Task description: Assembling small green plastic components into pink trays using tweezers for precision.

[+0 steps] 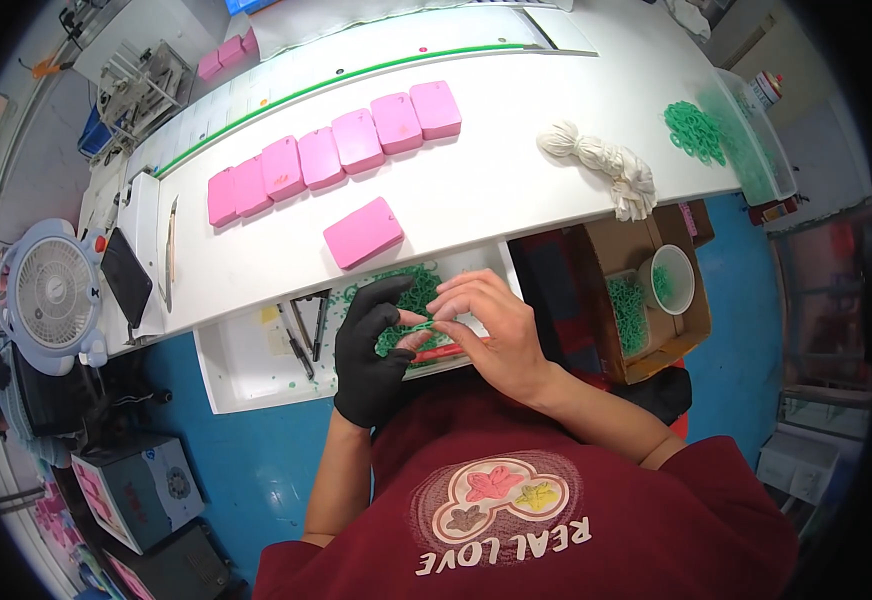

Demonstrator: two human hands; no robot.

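Note:
My left hand [368, 362] wears a black glove with bare thumb and index fingertips. Those fingertips are closed on a small green plastic ring-like piece [417, 328]. From the other side my bare right hand [501, 335] pinches the same piece between thumb and fingers. Both hands are over an open white drawer [241, 375]. Beneath them in the drawer lies a heap of similar green pieces [418, 285], partly hidden by my fingers. A single pink block [363, 233] rests on the white table just beyond the drawer.
A row of pink blocks [320, 158] stretches across the white table [501, 190]. Pens [296, 345] lie in the drawer. To the right are a bundle of white cloth [601, 165], loose green rings [694, 133], and a cardboard box [656, 362] holding a white tub [684, 282]. A fan [53, 290] stands left.

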